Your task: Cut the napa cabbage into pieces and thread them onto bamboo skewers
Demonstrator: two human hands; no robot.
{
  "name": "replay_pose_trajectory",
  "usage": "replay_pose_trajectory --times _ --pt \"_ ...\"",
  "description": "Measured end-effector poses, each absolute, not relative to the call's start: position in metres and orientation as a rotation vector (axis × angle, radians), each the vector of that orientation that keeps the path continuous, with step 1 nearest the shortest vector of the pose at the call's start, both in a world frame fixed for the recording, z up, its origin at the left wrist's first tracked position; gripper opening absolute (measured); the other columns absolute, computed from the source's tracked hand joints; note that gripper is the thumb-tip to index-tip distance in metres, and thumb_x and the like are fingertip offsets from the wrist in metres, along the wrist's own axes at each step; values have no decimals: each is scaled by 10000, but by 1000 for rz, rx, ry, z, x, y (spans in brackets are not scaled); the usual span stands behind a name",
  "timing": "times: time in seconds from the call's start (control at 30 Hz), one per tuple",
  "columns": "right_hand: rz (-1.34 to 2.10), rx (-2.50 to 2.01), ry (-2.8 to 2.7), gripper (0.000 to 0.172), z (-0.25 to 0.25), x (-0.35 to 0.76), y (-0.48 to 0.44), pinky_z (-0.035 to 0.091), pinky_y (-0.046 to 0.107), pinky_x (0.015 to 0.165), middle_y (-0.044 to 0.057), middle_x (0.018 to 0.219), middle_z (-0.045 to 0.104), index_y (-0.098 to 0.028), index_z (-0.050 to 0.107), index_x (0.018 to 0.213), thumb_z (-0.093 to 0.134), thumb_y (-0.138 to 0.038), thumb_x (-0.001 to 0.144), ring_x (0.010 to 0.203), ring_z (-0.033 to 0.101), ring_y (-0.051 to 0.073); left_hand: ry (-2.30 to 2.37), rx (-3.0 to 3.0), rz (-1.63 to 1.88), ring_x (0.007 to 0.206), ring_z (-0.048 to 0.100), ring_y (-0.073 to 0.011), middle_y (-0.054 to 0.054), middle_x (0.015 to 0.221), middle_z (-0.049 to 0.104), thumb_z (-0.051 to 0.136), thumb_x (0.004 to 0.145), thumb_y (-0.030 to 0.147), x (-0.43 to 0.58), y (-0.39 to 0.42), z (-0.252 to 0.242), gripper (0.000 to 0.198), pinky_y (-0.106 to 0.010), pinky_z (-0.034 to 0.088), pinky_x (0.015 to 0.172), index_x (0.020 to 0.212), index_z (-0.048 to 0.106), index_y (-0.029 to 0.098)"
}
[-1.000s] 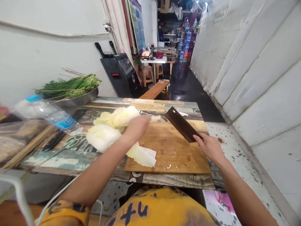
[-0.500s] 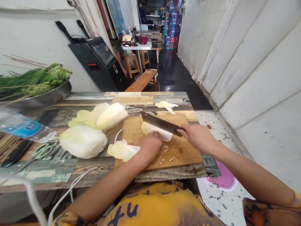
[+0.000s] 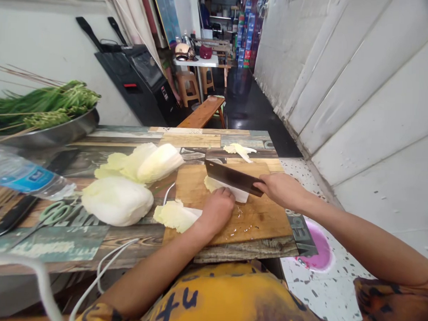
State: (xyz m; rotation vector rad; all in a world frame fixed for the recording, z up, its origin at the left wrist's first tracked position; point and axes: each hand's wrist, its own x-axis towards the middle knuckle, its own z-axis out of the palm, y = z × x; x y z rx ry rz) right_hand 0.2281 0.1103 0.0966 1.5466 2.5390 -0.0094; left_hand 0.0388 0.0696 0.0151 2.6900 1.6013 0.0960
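My right hand [image 3: 281,190] is closed round the handle of a cleaver [image 3: 232,176], its dark blade slanting along the far side of a Napa cabbage leaf [image 3: 239,193]. Curled fingers of my left hand [image 3: 220,207] press that leaf onto the wooden cutting board [image 3: 268,218]; part of it is hidden by the hand and blade. Whether the edge is cutting into the leaf, I cannot tell. Another cabbage leaf [image 3: 177,215] lies by my left wrist, at the board's left edge. Beyond the board, a torn leaf piece [image 3: 240,150] rests on the table.
Left of the board lie a whole Napa cabbage [image 3: 117,201], a smaller cabbage head [image 3: 161,163], scissors [image 3: 54,213], a black-handled knife [image 3: 13,216] and a water bottle [image 3: 27,175]. A metal bowl [image 3: 71,129] holds skewered greens. A white cable [image 3: 101,269] hangs in front.
The cleaver blade sits slightly closer over the leaf and shows more of its flat side. My left hand keeps its place on the leaf. The whole view has shifted slightly.
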Motion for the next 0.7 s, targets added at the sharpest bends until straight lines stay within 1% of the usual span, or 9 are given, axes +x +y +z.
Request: replay_pose_trajectory --times 0.27,0.37,0.47,0.57,0.67,0.7 --pt "-80 1527 2490 392 97 210 115 442 288 688 148 901 715 -125 677 933 386 -387 953 842 671 253 1537 2674 78 958 568 -291 -188 965 630 434 863 67 37 72 14 231 -419 481 826 917 658 47" --pt "-63 1531 2518 375 92 197 115 444 284 690 144 913 717 -126 666 976 391 -380 955 842 673 251 1551 2664 98 950 578 -274 -169 948 642 435 864 67 37 72 14 228 -404 493 826 909 659 63" --pt "-31 1562 2539 365 89 196 127 442 280 691 129 922 717 -149 655 986 413 -419 945 851 671 246 1571 2669 121 928 593 -253 -149 928 653 433 862 55 31 70 22 219 -382 503 827 899 648 76" --pt "43 1685 2520 384 88 203 148 435 287 695 145 949 709 -143 637 1013 381 -424 956 873 666 254 1598 2768 323 920 600 -243 -145 958 659 411 866 42 14 60 36 240 -381 509 836 933 637 86" --pt "109 1814 2500 427 86 208 161 426 298 680 155 946 703 -139 606 1065 308 -431 975 864 663 262 1668 2909 714 1006 579 -252 -156 1060 647 373 884 54 -12 39 46 288 -409 482 911 1032 616 94" --pt "120 1833 2507 436 85 209 162 421 298 674 150 940 703 -145 601 1071 295 -442 977 858 662 261 1693 2938 778 1040 567 -255 -159 1093 640 364 888 58 -21 31 46 302 -419 465 939 1062 607 95"
